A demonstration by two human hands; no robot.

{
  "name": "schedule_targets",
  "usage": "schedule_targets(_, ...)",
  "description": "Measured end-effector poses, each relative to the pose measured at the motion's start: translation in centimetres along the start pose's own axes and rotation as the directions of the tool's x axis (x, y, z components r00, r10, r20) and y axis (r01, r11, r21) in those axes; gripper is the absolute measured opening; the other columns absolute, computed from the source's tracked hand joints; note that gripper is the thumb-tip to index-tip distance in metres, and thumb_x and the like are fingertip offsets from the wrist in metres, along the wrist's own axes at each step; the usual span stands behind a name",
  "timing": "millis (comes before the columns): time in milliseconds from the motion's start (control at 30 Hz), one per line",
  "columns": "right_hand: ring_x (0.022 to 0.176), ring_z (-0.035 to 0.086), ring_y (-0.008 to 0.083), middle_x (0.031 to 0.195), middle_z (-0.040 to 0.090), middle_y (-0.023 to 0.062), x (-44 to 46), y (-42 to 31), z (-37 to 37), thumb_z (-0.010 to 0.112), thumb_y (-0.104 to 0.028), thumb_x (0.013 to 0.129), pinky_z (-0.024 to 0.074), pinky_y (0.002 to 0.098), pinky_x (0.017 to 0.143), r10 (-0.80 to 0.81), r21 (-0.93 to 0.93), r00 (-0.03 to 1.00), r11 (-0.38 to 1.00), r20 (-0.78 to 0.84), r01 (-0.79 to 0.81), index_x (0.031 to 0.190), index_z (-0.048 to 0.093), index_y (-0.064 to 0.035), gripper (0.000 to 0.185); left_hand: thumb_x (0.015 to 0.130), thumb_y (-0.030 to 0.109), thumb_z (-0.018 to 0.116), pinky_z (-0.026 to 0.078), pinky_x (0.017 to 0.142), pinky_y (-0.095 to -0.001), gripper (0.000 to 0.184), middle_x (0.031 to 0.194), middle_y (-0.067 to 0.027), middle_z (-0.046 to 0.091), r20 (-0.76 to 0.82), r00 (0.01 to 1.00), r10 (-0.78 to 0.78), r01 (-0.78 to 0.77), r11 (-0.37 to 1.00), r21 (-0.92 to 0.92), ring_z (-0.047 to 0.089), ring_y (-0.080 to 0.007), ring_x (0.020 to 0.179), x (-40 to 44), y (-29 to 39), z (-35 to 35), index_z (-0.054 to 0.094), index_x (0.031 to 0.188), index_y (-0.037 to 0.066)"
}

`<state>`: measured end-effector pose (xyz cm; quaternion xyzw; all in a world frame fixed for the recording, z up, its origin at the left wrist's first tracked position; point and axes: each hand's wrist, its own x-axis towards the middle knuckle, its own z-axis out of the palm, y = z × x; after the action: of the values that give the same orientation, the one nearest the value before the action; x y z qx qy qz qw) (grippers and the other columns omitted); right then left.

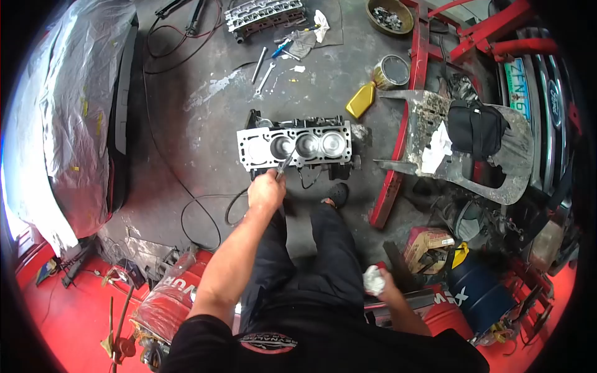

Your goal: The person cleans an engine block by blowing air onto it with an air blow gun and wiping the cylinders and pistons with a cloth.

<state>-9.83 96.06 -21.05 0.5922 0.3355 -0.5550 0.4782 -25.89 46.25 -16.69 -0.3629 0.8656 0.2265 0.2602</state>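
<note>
As the person leans over the engine block (297, 132), the left hand (266, 189) closes around a slim metal tool (285, 164) at the block's near edge. The tool's tip points in over the top face, near the two middle bores; whether it touches metal, I cannot tell. The block sits on the grey floor (186, 118) just beyond the person's feet, its row of four round bores facing up. A black hose (231, 211) curves close to the left hand. Well apart, low beside the right leg, the right hand (390, 290) grips a crumpled white cloth (374, 280).

Beyond the block, two wrenches (265, 78) lie side by side, and past them a cylinder head (264, 17) rests near some rags (303, 45). Off to the right, a yellow bottle (360, 101) lies beside an open can (392, 71), and a black bag (477, 129) rests on a stained plastic chair (429, 112).
</note>
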Motion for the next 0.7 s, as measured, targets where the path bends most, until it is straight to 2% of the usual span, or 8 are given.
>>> schedule_targets(67, 0.103, 0.065, 0.0291, 0.112, 0.067, 0.0151, 1.2, 2.9, 0.8, 0.058, -0.029, 0.088, 0.0516, 0.0469, 0.091, 0.096, -0.128, 0.995, 0.987, 0.003, -0.095, 0.118, 0.059, -0.0029, 0.04, 0.09, 0.034, 0.065, 0.052, 0.081, -0.0516, 0.027, 0.091, -0.0223, 0.07, -0.032, 0.998, 0.049, -0.05, 0.998, -0.026, 0.066, -0.0427, 0.092, 0.8, 1.4, -0.5, 0.067, 0.095, 0.008)
schedule_targets(100, 0.109, 0.063, 0.0281, 0.112, 0.067, 0.0159, -2.4, 3.4, 4.6, 0.059, -0.037, 0.089, 0.0491, 0.0466, 0.095, -0.188, -0.464, 0.969, 0.881, -0.159, 0.094, 0.125, 0.057, -0.0025, 0.05, 0.089, 0.033, 0.065, 0.053, 0.081, -0.0518, 0.026, 0.091, -0.0224, 0.07, -0.032, 0.997, 0.07, -0.071, 0.997, -0.03, 0.067, -0.0425, 0.091, 0.8, 1.4, -0.6, 0.068, 0.097, 0.009)
schedule_targets(233, 0.117, 0.062, 0.028, 0.122, 0.066, 0.0177, -4.9, -2.9, 9.4, 0.067, -0.006, 0.079, 0.0487, 0.0387, 0.097, -0.344, -0.957, 0.937, 0.245, 0.064, 0.155, 0.128, 0.06, -0.0036, 0.049, 0.089, 0.035, 0.067, 0.052, 0.08, -0.0529, 0.027, 0.089, -0.0232, 0.069, 0.004, 1.0, 0.03, -0.029, 0.996, -0.079, 0.065, -0.044, 0.091, 0.5, 0.4, -1.2, 0.068, 0.097, 0.009)
schedule_targets(367, 0.117, 0.059, 0.023, 0.127, 0.063, 0.0135, 3.8, -8.3, 22.9, 0.059, 0.004, 0.088, 0.0444, 0.0337, 0.102, -0.793, -0.53, 0.562, 0.379, 0.237, 0.758, 0.132, 0.057, -0.0013, 0.045, 0.089, 0.033, 0.068, 0.052, 0.075, -0.0542, 0.023, 0.082, -0.0236, 0.069, -0.115, 0.991, 0.07, -0.084, 0.989, -0.123, 0.065, -0.0462, 0.082, -1.9, -3.8, 0.0, 0.067, 0.097, 0.011)
schedule_targets(433, 0.111, 0.059, 0.0171, 0.126, 0.061, 0.0134, 9.1, -10.0, 33.2, 0.062, -0.012, 0.097, 0.0465, 0.0311, 0.096, -0.753, -0.13, 0.63, 0.617, 0.19, 0.776, 0.135, 0.053, 0.0015, 0.041, 0.089, 0.028, 0.07, 0.052, 0.073, -0.0504, 0.026, 0.085, -0.0254, 0.068, -0.095, 0.99, 0.1, -0.127, 0.932, -0.34, 0.066, -0.046, 0.083, -4.4, -6.0, -0.6, 0.068, 0.103, 0.007)
schedule_targets(567, 0.097, 0.06, 0.0198, 0.109, 0.066, 0.0118, 19.4, -11.7, 48.4, 0.06, -0.018, 0.097, 0.048, 0.0337, 0.087, -0.846, -0.297, 0.453, 0.526, -0.282, 0.797, 0.117, 0.062, 0.0015, 0.028, 0.091, 0.013, 0.071, 0.044, 0.055, -0.0223, 0.021, 0.071, 0.0024, 0.06, 0.141, 0.972, -0.189, 0.23, 0.624, -0.747, 0.054, -0.0054, 0.061, -8.6, -10.9, -4.7, 0.068, 0.107, 0.0)
schedule_targets(633, 0.091, 0.063, 0.0239, 0.1, 0.068, 0.0118, 25.2, -13.7, 50.8, 0.06, -0.021, 0.089, 0.0508, 0.037, 0.082, -0.778, -0.267, 0.523, 0.617, -0.349, 0.74, 0.103, 0.065, -0.0011, 0.024, 0.091, 0.01, 0.07, 0.044, 0.053, -0.0221, 0.019, 0.072, 0.0027, 0.061, 0.113, 0.968, -0.226, 0.224, 0.564, -0.795, 0.054, -0.0063, 0.06, -9.4, -16.7, -5.7, 0.067, 0.106, 0.0)
schedule_targets(700, 0.09, 0.067, 0.0338, 0.098, 0.07, 0.0165, 24.3, -15.4, 53.0, 0.053, -0.027, 0.083, 0.0536, 0.0418, 0.083, -0.535, 0.395, 0.829, 0.735, -0.162, 0.551, 0.099, 0.068, 0.0, 0.035, 0.092, 0.009, 0.068, 0.042, 0.052, -0.0216, 0.015, 0.07, 0.0027, 0.059, 0.101, 0.957, -0.27, 0.254, 0.626, -0.737, 0.052, -0.0055, 0.058, -9.3, -19.0, -9.1, 0.066, 0.103, 0.0)
